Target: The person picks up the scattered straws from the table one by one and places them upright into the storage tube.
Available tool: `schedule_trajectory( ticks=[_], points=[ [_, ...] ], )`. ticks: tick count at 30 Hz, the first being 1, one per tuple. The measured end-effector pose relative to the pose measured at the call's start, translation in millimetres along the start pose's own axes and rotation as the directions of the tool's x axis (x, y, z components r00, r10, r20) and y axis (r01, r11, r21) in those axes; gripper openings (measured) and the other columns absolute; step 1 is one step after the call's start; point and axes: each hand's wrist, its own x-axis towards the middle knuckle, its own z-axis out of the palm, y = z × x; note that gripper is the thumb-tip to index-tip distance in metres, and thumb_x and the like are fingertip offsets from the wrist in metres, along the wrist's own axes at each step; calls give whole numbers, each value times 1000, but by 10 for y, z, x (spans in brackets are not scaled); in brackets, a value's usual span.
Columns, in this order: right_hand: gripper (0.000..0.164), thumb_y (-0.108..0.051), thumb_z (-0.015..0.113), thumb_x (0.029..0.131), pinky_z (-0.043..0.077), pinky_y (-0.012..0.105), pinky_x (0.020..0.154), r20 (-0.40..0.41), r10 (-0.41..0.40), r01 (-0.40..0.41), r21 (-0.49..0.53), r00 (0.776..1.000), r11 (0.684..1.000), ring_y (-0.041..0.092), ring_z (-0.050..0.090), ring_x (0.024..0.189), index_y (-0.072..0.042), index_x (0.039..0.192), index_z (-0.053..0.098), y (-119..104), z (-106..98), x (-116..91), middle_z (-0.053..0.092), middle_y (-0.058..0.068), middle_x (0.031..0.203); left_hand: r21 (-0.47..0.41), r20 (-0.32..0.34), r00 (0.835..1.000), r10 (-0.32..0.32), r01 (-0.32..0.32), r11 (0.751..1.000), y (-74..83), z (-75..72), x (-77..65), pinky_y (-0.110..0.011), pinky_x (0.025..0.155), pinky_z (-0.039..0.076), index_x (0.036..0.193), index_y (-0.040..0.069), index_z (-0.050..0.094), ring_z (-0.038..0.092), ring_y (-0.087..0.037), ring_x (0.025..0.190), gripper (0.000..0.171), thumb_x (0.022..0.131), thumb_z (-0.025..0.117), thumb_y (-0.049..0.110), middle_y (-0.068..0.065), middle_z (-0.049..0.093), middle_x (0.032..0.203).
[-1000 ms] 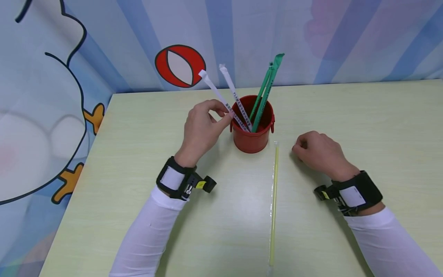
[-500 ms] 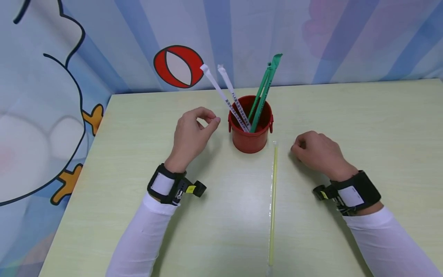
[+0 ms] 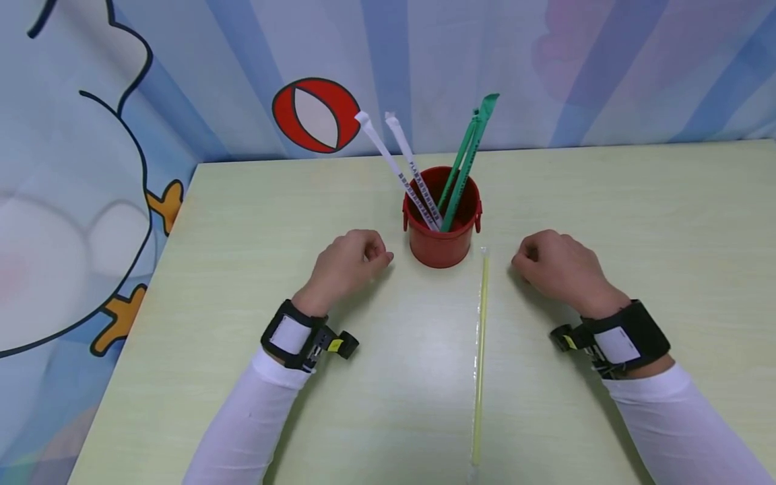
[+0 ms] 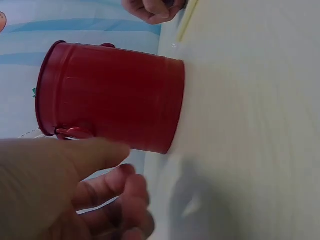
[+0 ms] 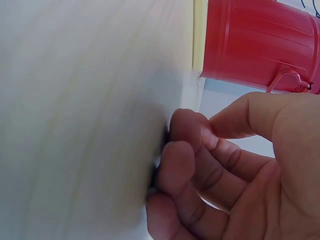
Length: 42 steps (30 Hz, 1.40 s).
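Observation:
A small red bucket (image 3: 440,249) stands upright on the table, with two white wrapped straws (image 3: 388,156) leaning left in it and two green straws (image 3: 466,170) leaning right. My left hand (image 3: 345,266) is low over the table, left of the bucket and apart from it. Its fingers (image 4: 135,195) are loosely bent and hold nothing in the left wrist view. Right of the bucket, my right hand (image 3: 560,273) rests on the table with loosely curled fingers and nothing in them. Between the hands lies a yellow straw (image 3: 480,350) in a clear wrapper.
The pale wooden table (image 3: 254,222) ends at the back against a blue striped backdrop (image 3: 448,60) with a printed red and white ball. A printed cartoon figure (image 3: 67,256) covers the panel along the left edge.
My left hand has let go of the left white straw, which stays in the bucket. It has drawn back and come down toward the table. My right hand has not moved.

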Motion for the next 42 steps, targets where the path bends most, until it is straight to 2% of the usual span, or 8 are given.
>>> schedule_trajectory(
  ticks=[5,9,20,28,32,37,42],
  points=[
    [20,-12,52,89,33,33,48,-5,-9,9,-1,1000,1000,21,46,54,-3,80,67,-6,6,-1,50,3,59,57,90,996,-17,12,998,-42,53,-19,-30,57,39,81,12,62,51,-18,63,17,93,67,23,-3,55,68],
    [20,-12,52,89,33,33,48,-9,-8,8,-6,1000,1000,20,46,54,-3,81,67,-10,8,-5,50,3,59,77,111,994,-12,4,997,-55,84,-28,-30,56,38,82,12,62,51,-17,61,14,92,67,21,-2,54,66],
    [20,-16,54,92,33,33,49,11,4,-4,-20,1000,1000,21,46,56,-3,83,67,-44,-7,-41,51,3,61,100,93,996,-9,0,995,-28,138,-28,-29,54,36,80,13,63,49,-16,60,11,90,67,17,-1,52,65],
    [24,-24,57,94,34,32,50,52,-25,26,-27,998,999,20,47,57,-6,78,64,-173,-5,-100,50,2,59,94,85,996,-5,-3,996,-43,143,-34,-29,53,35,80,12,64,48,-15,59,11,90,67,17,-1,51,64],
    [28,-25,58,93,32,31,49,88,-41,46,-62,995,997,18,45,54,-10,69,61,-266,53,-133,46,0,55,94,78,997,0,-7,996,-55,146,-33,-29,52,34,80,13,64,48,-15,58,11,89,67,17,0,51,63],
    [41,-31,61,92,28,29,48,159,-56,77,-132,986,988,14,39,50,-14,56,53,-355,154,-177,37,-3,51,99,76,997,-2,-6,995,-56,143,-35,-29,52,34,80,13,64,48,-15,57,11,89,67,17,0,51,63],
    [47,-34,63,91,25,29,46,203,-63,98,-165,977,981,12,34,48,-15,51,46,-392,203,-227,31,-5,49,97,78,997,-5,-3,995,-49,144,-33,-29,53,34,80,13,64,48,-16,58,11,89,67,17,-1,51,63]
  ],
)
